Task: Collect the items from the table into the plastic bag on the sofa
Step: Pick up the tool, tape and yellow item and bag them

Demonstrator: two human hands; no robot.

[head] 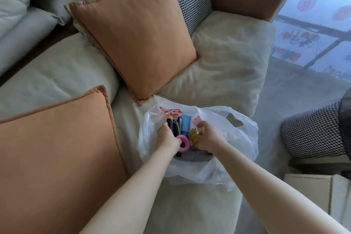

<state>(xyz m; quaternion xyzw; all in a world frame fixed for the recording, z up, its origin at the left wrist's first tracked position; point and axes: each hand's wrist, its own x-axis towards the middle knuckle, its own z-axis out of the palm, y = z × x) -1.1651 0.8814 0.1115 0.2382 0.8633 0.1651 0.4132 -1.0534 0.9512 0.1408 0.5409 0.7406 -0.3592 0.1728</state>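
Fingers of my left hand [168, 137] and right hand [206, 135] curl among items inside the plastic bag [241, 138] on the sofa [228, 59], what each grips hidden, apparently settling the load.

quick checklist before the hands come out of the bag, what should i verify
1. Plastic bag lies on the sofa seat with its mouth open: ok.
2. Pink tape roll is inside the bag, beside the left hand: ok.
3. Left hand's grip is released: cannot tell, its fingers are hidden among the items.
4. Right hand has let go of the yellow item: not ok, its fingers curl on it.
5. Blue item sits well inside, away from the opening: ok.
6. Bag handle cutout is free to grab: ok.
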